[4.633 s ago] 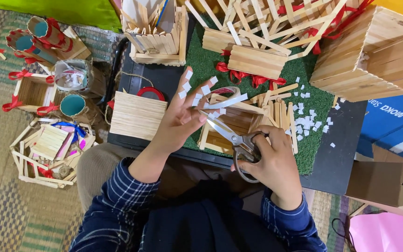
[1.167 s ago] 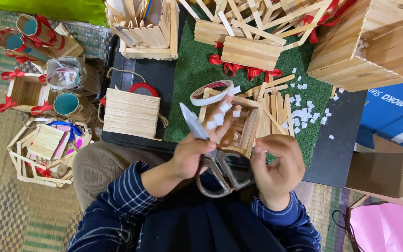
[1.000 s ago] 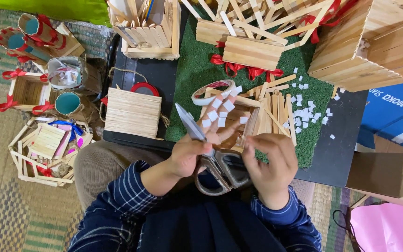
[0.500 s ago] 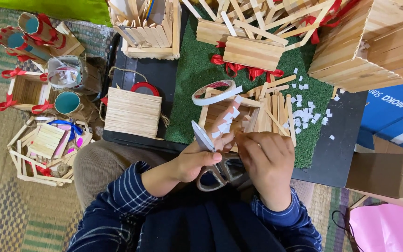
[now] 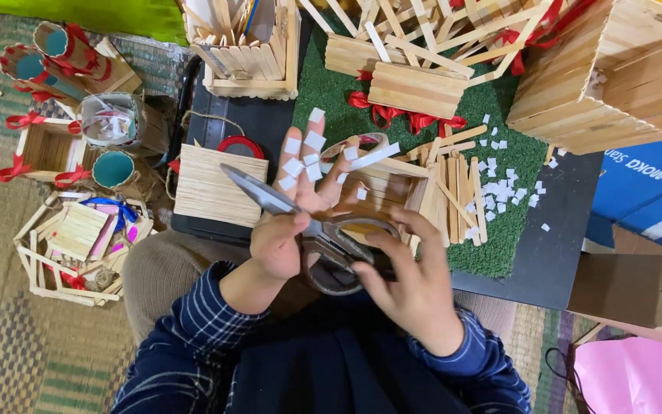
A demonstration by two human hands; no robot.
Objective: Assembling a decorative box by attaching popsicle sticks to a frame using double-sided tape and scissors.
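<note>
White paper squares (image 5: 305, 153) cling to the spread fingers of the left hand (image 5: 289, 222), open above the scissors (image 5: 312, 230) — their blades point up-left toward the flat stick panel (image 5: 216, 188). Right hand (image 5: 415, 287) grips the scissor handles, just below the open stick box (image 5: 388, 192) on the tabletop (image 5: 545, 261).

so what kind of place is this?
Likely a home craft spot on the floor: stick boxes, a woven mat, and a low board with green turf. The right hand holds scissors; paper bits stick to the left hand.
</note>
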